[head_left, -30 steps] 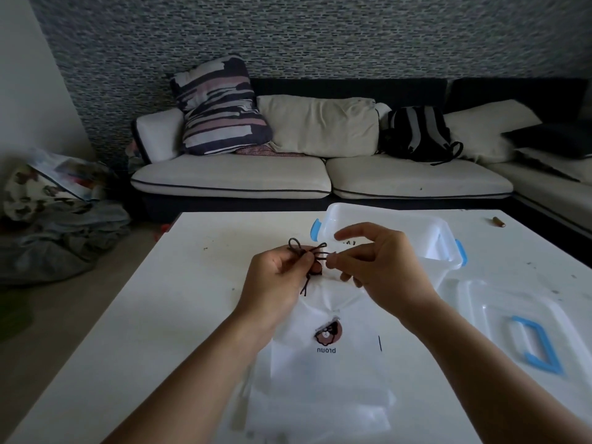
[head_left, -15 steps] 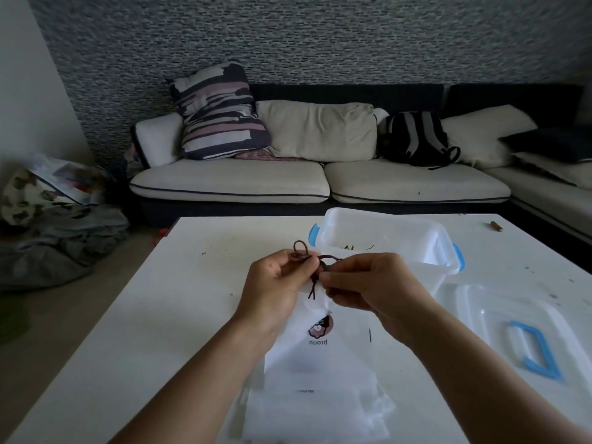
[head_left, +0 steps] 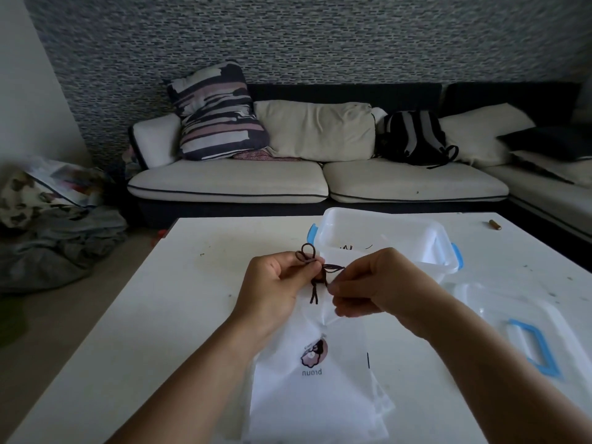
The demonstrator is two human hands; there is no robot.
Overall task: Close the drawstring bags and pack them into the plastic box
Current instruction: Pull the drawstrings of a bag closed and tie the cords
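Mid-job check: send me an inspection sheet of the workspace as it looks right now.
Surface: white table, lightly speckled and stained.
Job's things: white drawstring bag, neck gathered, dark cord looped; more bags stacked beneath; open plastic box behind the hands; its lid lies at right.
Clutter: small brown cylinder at the far right edge.
Grippers: left hand and right hand pinch the cord.
Cables: nothing seen.
Surroundings: sofa with cushions and a backpack; clothes pile on the floor.
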